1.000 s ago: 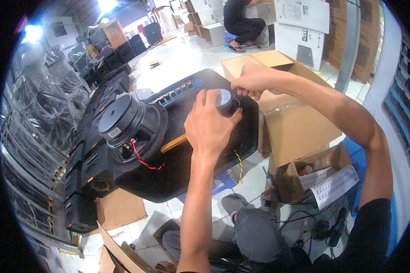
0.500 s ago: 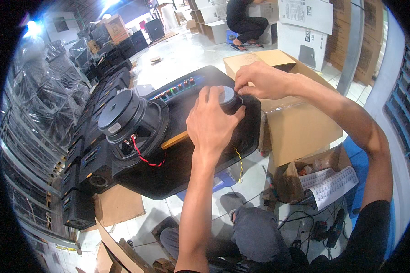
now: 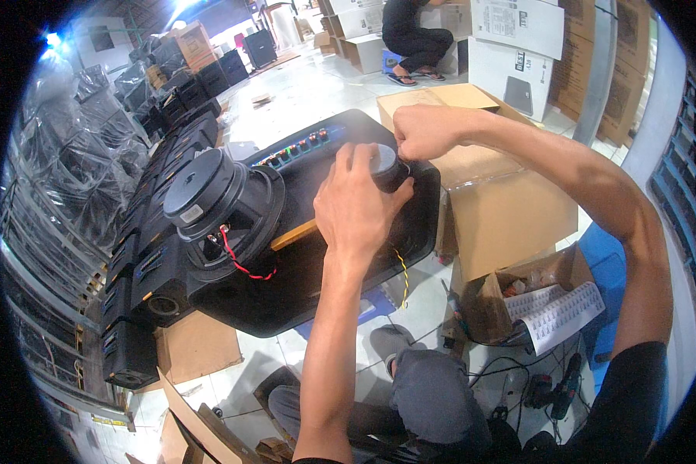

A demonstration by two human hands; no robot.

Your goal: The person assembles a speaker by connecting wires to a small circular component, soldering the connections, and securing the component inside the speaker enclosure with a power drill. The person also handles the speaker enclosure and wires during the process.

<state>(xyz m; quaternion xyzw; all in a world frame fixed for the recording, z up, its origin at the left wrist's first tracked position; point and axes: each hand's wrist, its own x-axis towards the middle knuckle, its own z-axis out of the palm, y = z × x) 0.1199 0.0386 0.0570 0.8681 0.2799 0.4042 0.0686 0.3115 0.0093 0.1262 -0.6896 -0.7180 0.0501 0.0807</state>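
In front of me lies a black speaker cabinet. My left hand is closed around a small round speaker driver near the cabinet's far right end. My right hand is bent down with its fingers pinched together at the driver's right side; what they hold is hidden. To the left rests a large woofer, magnet up, with a twisted red and black wire at its terminals. A yellow and black wire hangs over the cabinet's near edge. Small coloured parts on a panel line the far side.
An open cardboard box stands beyond the cabinet's right end. Nearer is a smaller carton with a printed sheet. A power drill and cables lie on the floor. Speaker cabinets line the left. Another person sits far off.
My right hand has turned over, wrist higher and knuckles up, while staying beside the small driver. My left hand keeps its grip there. The view has shifted slightly.
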